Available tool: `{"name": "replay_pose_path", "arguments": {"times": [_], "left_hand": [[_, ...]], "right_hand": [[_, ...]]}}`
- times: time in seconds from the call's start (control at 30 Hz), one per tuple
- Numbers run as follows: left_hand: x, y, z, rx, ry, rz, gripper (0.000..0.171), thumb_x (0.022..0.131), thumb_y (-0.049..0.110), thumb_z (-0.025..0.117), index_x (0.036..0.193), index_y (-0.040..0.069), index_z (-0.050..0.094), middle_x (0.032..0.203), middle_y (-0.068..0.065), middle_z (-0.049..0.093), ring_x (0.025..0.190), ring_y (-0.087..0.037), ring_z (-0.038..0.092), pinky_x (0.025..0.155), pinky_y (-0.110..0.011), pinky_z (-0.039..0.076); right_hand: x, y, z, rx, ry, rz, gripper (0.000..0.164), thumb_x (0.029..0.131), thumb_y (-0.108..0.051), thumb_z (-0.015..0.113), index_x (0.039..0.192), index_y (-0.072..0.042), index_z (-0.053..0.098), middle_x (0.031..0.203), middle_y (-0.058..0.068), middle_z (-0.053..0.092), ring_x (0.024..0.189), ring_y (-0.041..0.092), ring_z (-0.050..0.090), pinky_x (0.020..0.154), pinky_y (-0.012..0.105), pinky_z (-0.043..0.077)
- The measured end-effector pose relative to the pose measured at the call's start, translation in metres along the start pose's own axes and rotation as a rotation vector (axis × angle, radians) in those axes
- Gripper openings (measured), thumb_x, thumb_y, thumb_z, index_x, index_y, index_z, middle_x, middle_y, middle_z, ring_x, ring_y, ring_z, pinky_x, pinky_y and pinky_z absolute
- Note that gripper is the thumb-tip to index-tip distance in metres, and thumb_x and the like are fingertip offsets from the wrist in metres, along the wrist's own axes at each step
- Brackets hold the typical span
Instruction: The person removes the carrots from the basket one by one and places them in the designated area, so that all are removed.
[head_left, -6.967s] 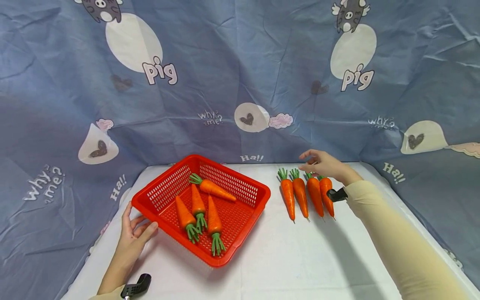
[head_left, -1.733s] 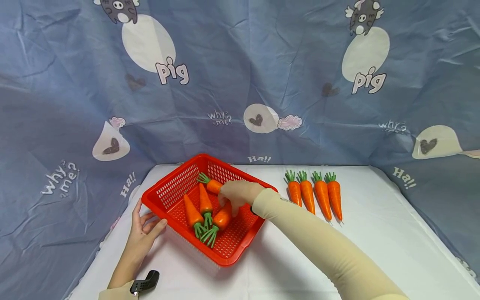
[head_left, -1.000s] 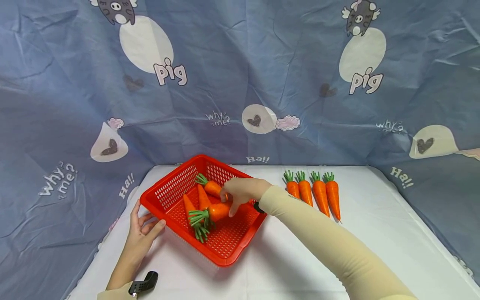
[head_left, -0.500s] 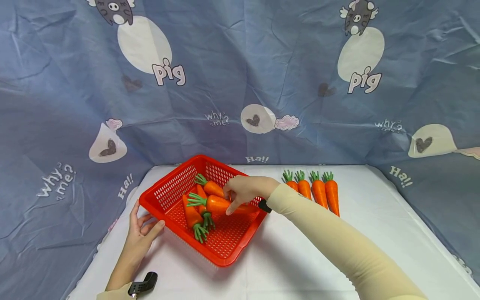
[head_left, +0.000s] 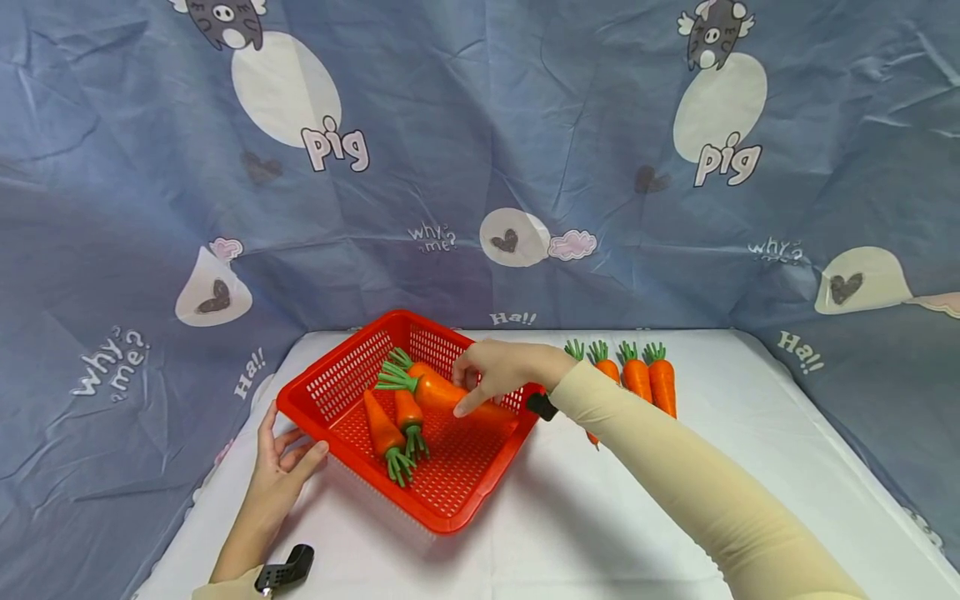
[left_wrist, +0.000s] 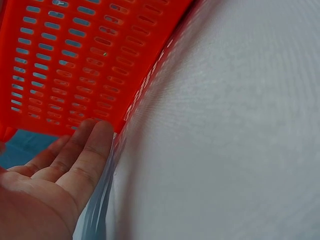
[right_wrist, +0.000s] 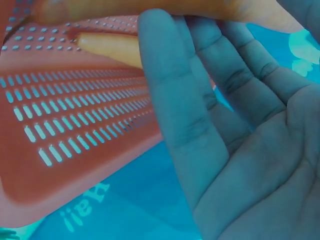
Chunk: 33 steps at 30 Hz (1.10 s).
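My right hand pinches an orange carrot between thumb and fingers, inside the red plastic basket. The held carrot has its green leaves to the left and lies across part of a carrot behind it; in the right wrist view the carrot runs above the fingers. Two more carrots, left and middle, lie in the basket with leaves towards me. My left hand touches the basket's left corner; the left wrist view shows straight fingers against the slotted wall.
Right of the basket, several carrots lie side by side on the white table, leaves away from me, partly hidden by my right sleeve. A blue printed cloth hangs around the back and sides.
Seven seconds ago my right hand was over the row on the table. Since then it has taken hold of a basket carrot, turned it leaves-left and moved it back. The left hand stays at the corner.
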<state>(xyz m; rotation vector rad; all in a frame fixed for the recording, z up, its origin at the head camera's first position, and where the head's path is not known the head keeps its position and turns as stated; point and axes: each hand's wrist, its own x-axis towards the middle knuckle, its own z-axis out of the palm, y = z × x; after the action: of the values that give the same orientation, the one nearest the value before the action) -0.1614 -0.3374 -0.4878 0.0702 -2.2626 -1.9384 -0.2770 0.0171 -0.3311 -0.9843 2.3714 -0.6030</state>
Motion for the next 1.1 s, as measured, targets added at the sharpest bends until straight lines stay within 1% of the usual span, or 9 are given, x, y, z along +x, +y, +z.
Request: {"name": "replay_pose_path", "arguments": {"times": [0.1,0.17,0.23,0.3,0.47,0.67,0.83,0.97,1.1], "left_hand": [[0.000,0.000,0.000,0.001,-0.001,0.002,0.109,0.102,0.012,0.073,0.172,0.034,-0.007,0.147,-0.012,0.041,0.106,0.010,0.065,0.085,-0.015,0.061],[0.000,-0.001,0.000,-0.005,-0.002,0.008,0.109,0.102,0.011,0.072,0.172,0.033,-0.007,0.146,-0.012,0.041,0.106,0.010,0.065,0.085,-0.015,0.061],[-0.001,0.000,0.000,-0.006,-0.002,0.010,0.109,0.102,0.010,0.072,0.173,0.032,-0.007,0.146,-0.012,0.041,0.105,0.010,0.065,0.085,-0.015,0.061],[0.000,0.000,0.000,-0.003,-0.001,0.009,0.109,0.102,0.010,0.072,0.173,0.032,-0.007,0.145,-0.011,0.041,0.105,0.009,0.065,0.085,-0.015,0.061],[0.000,0.000,0.000,0.017,-0.001,0.002,0.108,0.102,0.013,0.073,0.172,0.033,-0.007,0.144,-0.008,0.043,0.105,0.010,0.065,0.085,-0.015,0.061],[0.000,0.000,0.001,0.013,-0.005,0.004,0.108,0.102,0.013,0.072,0.172,0.032,-0.008,0.148,-0.014,0.041,0.104,0.010,0.065,0.085,-0.015,0.061],[0.000,-0.001,0.003,0.017,-0.007,0.000,0.109,0.103,0.013,0.072,0.172,0.032,-0.009,0.150,-0.014,0.038,0.105,0.011,0.064,0.084,-0.014,0.060],[0.000,-0.001,0.002,-0.007,-0.008,-0.004,0.110,0.102,0.011,0.072,0.172,0.031,-0.010,0.149,-0.014,0.039,0.104,0.009,0.065,0.084,-0.015,0.061],[0.000,-0.001,0.000,-0.014,-0.007,-0.002,0.110,0.102,0.013,0.073,0.172,0.030,-0.011,0.148,-0.017,0.038,0.104,0.009,0.065,0.083,-0.015,0.061]], "right_hand": [[-0.002,0.000,-0.003,0.015,0.006,-0.013,0.031,0.092,-0.033,0.088,0.103,-0.012,0.068,0.091,0.001,0.066,0.068,0.026,0.066,0.069,0.034,0.063],[-0.005,-0.001,-0.005,0.030,0.013,-0.030,0.031,0.093,-0.034,0.087,0.102,-0.012,0.067,0.089,0.000,0.065,0.065,0.018,0.061,0.068,0.033,0.062],[-0.007,-0.002,-0.007,0.051,0.017,-0.042,0.031,0.093,-0.035,0.086,0.100,-0.012,0.066,0.088,0.000,0.063,0.063,0.014,0.058,0.067,0.033,0.062],[-0.011,-0.002,-0.008,0.065,0.021,-0.057,0.031,0.094,-0.035,0.085,0.098,-0.011,0.065,0.086,-0.001,0.062,0.063,0.014,0.057,0.067,0.035,0.063],[-0.018,0.000,-0.010,0.099,0.030,-0.064,0.031,0.094,-0.033,0.085,0.097,-0.011,0.064,0.084,0.000,0.062,0.062,0.013,0.057,0.067,0.034,0.063],[-0.024,0.011,-0.009,0.163,0.069,-0.043,0.030,0.095,-0.031,0.084,0.100,-0.010,0.064,0.085,0.001,0.063,0.064,0.013,0.059,0.066,0.032,0.064],[-0.032,0.020,-0.006,0.225,0.108,-0.019,0.031,0.096,-0.030,0.084,0.101,-0.008,0.063,0.084,0.001,0.062,0.067,0.015,0.064,0.068,0.034,0.066],[-0.038,0.027,-0.003,0.282,0.138,-0.013,0.031,0.095,-0.029,0.084,0.099,-0.008,0.062,0.080,0.000,0.060,0.068,0.016,0.064,0.070,0.036,0.067],[-0.043,0.034,0.003,0.320,0.178,-0.026,0.030,0.096,-0.028,0.083,0.098,-0.008,0.062,0.080,-0.001,0.059,0.069,0.015,0.063,0.071,0.037,0.067]]}}
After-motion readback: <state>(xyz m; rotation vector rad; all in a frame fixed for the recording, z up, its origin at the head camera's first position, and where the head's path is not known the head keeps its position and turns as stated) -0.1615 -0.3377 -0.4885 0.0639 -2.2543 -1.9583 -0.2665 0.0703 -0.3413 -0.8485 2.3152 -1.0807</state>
